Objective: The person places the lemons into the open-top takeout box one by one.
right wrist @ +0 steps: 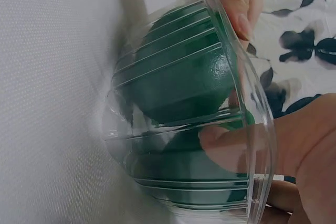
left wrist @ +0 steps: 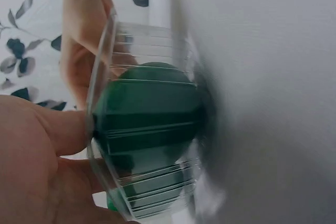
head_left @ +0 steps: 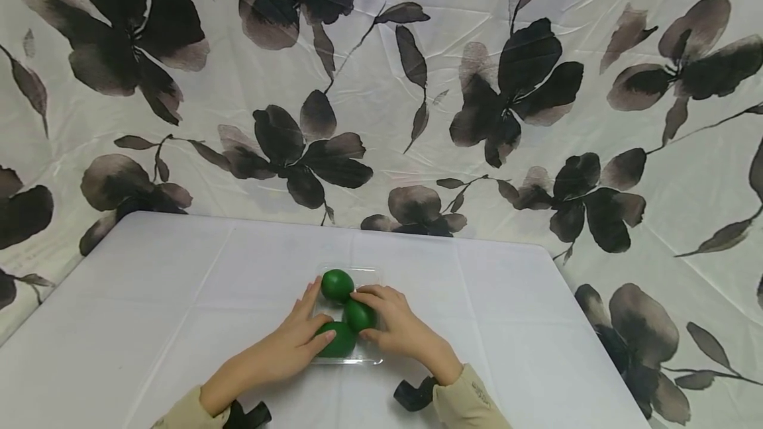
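Observation:
Three smooth, dark green fruits sit in a clear plastic tray point(head_left: 375, 361): a far one point(head_left: 337, 286), a middle one point(head_left: 360, 316) at the right, and a larger near one point(head_left: 341, 341). My left hand point(head_left: 289, 343) lies along the tray's left side, fingers stretched toward the far fruit and thumb against the near one. With thumb and fingers, my right hand point(head_left: 396, 324) holds the middle fruit from the right. Through the ribbed tray wall, the right wrist view shows the right thumb point(right wrist: 223, 145) inside, against green skin.
The tray stands on a table with a white cover point(head_left: 179, 336). Behind it hangs a pale cloth point(head_left: 381, 118) with dark flowers. Black fittings stick out at both wrists, one by the right sleeve point(head_left: 414, 394) and one by the left point(head_left: 253, 416).

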Motion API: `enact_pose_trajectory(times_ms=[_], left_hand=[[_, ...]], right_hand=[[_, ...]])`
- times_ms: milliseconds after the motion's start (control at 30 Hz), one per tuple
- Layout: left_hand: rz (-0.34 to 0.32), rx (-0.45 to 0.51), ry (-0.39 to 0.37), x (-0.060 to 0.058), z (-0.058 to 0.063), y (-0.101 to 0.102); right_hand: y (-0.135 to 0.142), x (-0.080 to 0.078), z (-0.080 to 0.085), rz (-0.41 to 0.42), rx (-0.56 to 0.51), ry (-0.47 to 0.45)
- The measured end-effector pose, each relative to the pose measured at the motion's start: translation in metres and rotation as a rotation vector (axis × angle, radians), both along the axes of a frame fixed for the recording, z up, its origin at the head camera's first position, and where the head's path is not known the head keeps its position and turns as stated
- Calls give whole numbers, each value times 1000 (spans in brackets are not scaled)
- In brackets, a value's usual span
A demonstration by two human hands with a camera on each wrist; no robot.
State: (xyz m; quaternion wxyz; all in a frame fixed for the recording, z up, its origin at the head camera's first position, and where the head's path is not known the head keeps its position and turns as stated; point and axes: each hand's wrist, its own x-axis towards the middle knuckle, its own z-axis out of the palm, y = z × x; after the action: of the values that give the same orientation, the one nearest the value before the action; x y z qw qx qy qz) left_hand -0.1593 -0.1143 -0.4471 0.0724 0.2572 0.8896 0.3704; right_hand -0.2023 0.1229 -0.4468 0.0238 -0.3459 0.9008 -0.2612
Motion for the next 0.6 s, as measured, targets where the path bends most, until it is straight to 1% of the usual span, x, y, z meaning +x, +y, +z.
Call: enact_pose_trajectory(times_ms=[67,167,267,333,433,500,600], left_hand=[[3,1,12,-1,-1,0],[22,-5,78,-3,-5,2],[57,-26,190,-4,-9,4],[92,-40,268,-5,-12,5],[140,-43,353,-5,-15,6],[160,-46,372,-5,-16,6],[161,-54,367,-5,-19,6]], right_hand=[[1,0,1,3,2,-6],[1,1,1,8,3,-11],[0,1,2,11,12,-7],[0,1,2,11,23,0],[0,1,2,13,23,6],[0,1,2,12,7,7],[-2,-2,2,4,-28,7]])
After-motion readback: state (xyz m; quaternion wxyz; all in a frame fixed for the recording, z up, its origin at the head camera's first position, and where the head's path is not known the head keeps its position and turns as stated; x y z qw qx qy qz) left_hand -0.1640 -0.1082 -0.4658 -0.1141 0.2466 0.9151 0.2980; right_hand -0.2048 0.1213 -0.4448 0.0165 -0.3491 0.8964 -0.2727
